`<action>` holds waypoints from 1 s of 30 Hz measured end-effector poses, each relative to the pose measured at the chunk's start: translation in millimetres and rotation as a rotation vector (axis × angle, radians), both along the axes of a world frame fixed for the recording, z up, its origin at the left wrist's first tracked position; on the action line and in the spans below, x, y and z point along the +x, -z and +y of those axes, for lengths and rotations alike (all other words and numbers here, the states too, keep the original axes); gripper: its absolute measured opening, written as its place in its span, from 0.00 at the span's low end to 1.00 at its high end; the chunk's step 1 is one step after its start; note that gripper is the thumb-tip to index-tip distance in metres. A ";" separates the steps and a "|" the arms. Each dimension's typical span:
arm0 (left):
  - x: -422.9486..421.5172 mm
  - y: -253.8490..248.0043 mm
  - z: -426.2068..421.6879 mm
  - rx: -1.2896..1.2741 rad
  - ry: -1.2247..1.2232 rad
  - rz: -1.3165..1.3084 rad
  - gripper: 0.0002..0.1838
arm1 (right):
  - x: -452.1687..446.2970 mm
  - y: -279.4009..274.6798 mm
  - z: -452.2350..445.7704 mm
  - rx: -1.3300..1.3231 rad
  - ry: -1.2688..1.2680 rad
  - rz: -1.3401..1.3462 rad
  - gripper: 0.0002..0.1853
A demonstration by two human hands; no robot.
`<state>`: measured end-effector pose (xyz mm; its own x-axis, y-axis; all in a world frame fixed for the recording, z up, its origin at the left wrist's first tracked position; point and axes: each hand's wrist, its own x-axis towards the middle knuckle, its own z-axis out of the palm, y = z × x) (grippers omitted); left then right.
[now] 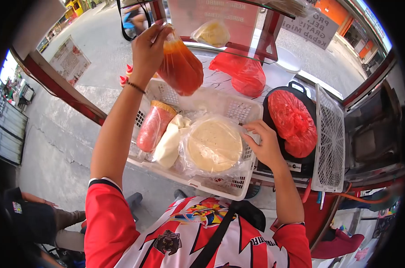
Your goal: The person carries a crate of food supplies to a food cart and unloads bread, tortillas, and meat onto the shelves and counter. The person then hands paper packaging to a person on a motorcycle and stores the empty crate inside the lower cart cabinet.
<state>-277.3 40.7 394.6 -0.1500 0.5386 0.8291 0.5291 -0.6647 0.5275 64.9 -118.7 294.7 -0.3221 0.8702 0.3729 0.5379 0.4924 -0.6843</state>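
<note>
My left hand [149, 49] is raised at the upper middle, its fingers closed on the gathered top of a clear plastic bag of orange-red sauce [181, 67]. The bag hangs over the back of a white plastic basket [198, 184]. My right hand [264, 142] is at the basket's right side, fingers apart, by the edge of a plastic bag of round flatbreads [214, 144]. To the left of the flatbreads lie a white wrapped bundle [169, 142] and a pink-red packed roll [155, 126] with a tan end.
A red plastic bag [292, 123] rests on a black appliance [268, 167] to the right, beside a white mesh lid [329, 138]. Another red bag [242, 71] lies behind the basket. Overhead, a glass shelf [238, 51] holds a pale yellow bag [211, 34]. Another person [37, 219] is at lower left.
</note>
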 end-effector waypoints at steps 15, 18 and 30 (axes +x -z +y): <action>-22.8 128.7 -11.1 -0.603 0.051 0.630 0.11 | -29.4 14.7 6.1 0.001 -0.160 -0.130 0.12; -13.2 159.0 -50.3 -0.787 -0.026 0.954 0.11 | -49.5 30.4 22.8 0.054 -0.166 -0.159 0.11; -4.2 162.7 -84.0 -0.664 -0.019 0.842 0.09 | -53.3 46.4 31.5 0.165 -0.094 -0.092 0.07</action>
